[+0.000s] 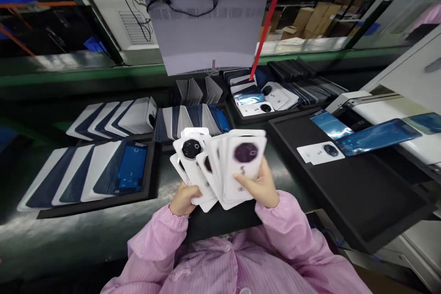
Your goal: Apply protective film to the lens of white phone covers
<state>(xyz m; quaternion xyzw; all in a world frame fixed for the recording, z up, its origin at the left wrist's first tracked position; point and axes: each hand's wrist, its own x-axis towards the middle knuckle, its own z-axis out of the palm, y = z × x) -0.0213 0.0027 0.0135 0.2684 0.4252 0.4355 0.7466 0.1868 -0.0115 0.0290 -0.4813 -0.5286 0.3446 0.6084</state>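
Both my hands hold a fanned stack of white phone back covers (220, 165) with round dark camera rings, close in front of my chest. My left hand (183, 199) grips the lower left of the fan from below. My right hand (259, 185) clasps the right side, thumb pressed on the front cover. My sleeves are pink.
Black trays (151, 179) at left hold rows of white and blue-filmed covers. More upright covers (193, 119) stand behind the fan. At right a large black tray (361, 193) carries one white cover (320, 152) and blue-filmed panels (377, 136). A hanging paper sheet (206, 32) and red pole (268, 18) are above.
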